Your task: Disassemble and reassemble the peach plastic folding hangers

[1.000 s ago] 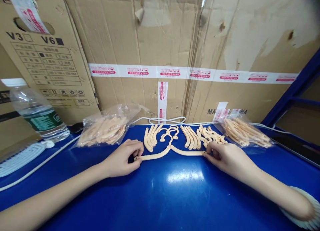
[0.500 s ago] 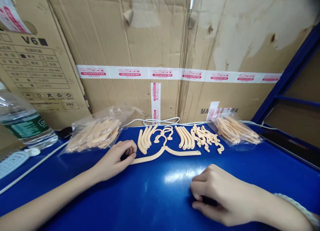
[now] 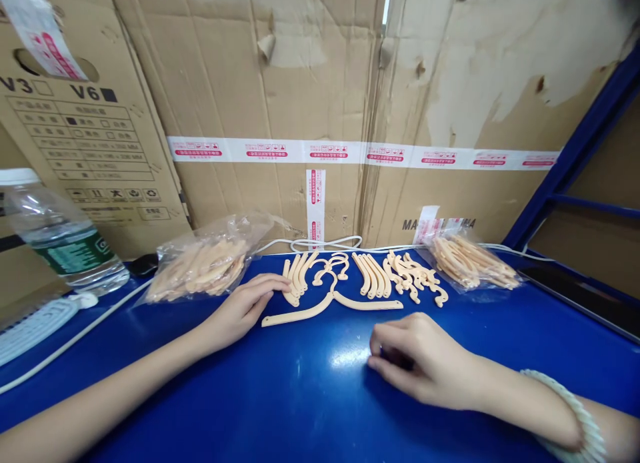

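My left hand [image 3: 250,301] reaches over the blue table with its fingers stretched out. Its fingertips touch the leftmost of several curved beige strips [image 3: 301,276], which have small holes at their ends. Below them lie two longer curved beige arms [image 3: 297,316], meeting at a thin curled piece in the middle. My right hand [image 3: 423,363] rests lower on the right, fingers loosely curled with nothing visible in them. Beyond it are another row of curved strips [image 3: 371,275] and a pile of small S-shaped beige pieces [image 3: 413,276].
Clear plastic bags of beige pieces lie at the left [image 3: 200,266] and right [image 3: 473,261]. A water bottle [image 3: 70,239], a pale blue ridged object [image 3: 37,329] and a white cable [image 3: 90,333] are at left. Behind stands a cardboard wall [image 3: 270,203]; a dark flat device [image 3: 575,296] lies right.
My left hand has moved forward from the end of the left long arm to the left strips, its fingers straightening. My right hand has shifted slightly left and up.
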Demonstrator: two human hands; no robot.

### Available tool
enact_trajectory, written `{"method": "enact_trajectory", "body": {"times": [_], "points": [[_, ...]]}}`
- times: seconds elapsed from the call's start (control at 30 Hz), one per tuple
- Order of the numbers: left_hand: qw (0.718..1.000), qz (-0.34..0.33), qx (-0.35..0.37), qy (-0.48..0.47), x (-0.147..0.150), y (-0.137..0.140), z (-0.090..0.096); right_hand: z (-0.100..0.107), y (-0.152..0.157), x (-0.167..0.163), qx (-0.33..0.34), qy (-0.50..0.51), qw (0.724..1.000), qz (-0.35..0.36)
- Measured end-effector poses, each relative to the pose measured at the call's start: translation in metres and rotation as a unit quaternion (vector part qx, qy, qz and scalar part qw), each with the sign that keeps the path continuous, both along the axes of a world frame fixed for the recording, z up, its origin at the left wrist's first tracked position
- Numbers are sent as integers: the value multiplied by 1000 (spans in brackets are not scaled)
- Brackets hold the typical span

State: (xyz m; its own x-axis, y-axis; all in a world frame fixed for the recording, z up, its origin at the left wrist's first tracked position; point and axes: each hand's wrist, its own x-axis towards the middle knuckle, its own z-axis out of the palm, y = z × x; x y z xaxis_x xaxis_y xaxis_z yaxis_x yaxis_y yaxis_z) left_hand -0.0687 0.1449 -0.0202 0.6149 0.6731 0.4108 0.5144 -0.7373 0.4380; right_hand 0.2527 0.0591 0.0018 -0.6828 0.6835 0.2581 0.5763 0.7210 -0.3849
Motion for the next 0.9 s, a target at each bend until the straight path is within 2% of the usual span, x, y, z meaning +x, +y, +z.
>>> {"method": "enact_trajectory", "body": {"times": [0.1, 0.23, 0.37, 0.53, 0.67, 0.77, 0.9], "points": [[1000, 4, 8, 0, -1, 1, -2, 2, 18, -6, 50, 7, 997, -54], [1000, 8, 16, 2, -1, 2, -3, 13, 50, -27, 111, -67, 988, -78], [999, 23, 30, 5, -2, 3, -4, 22, 82, -56, 111, -93, 988, -44], [999, 37, 38, 11, -3, 3, -6, 17, 113, -75, 83, -84, 993, -8], [999, 38, 35, 14, -3, 2, -6, 13, 126, -76, 51, -22, 998, -1], [999, 37, 32, 15, -2, -1, -6, 16, 130, -72, 19, 67, 997, -20], [999, 35, 27, 15, -1, -2, -7, 26, 122, -60, -54, 220, 972, -61]]}}
